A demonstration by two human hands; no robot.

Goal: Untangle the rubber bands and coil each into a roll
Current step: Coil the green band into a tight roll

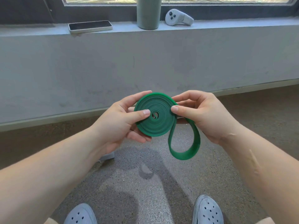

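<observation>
The green rubber band (pixel 155 115) is held in mid-air above the floor (pixel 145 183), near the centre of the head view, between both hands; most of its length is wound into a flat spiral disc facing the camera, with a small S-shaped gap at the core; the rest hangs as a loose loop (pixel 184 155) from the disc's 4 o'clock edge.

The left hand (pixel 119 122) grips the disc from its 9 o'clock side; the thumb lies flat across the front face, its tip just beside the core; the left fingers (pixel 139 96) curl behind the disc, one showing over the rim at 11 o'clock and others below at 7 o'clock; the disc is pinched between thumb and fingers.

The right hand (pixel 202 110) pinches the outer turns at the disc's 3 o'clock rim; the thumb tip presses the front face; the right fingers (pixel 182 96) are curled behind the band at 2 o'clock; the loose loop drops away below this palm.

A window sill (pixel 226 25) runs along the 12 o'clock edge of the view; on it lie a phone (pixel 90 26) at 11 o'clock, screen up; an upright grey-green bottle (pixel 148 13) at 12 o'clock; a pale handheld controller (pixel 178 17) near the bottle, at its 3 o'clock side. A grey wall (pixel 145 62) fills the band below the sill. On the floor stand a left shoe (pixel 80 214) at 7 o'clock and a right shoe (pixel 207 210) at 5 o'clock, both perforated and pale blue-grey.
</observation>
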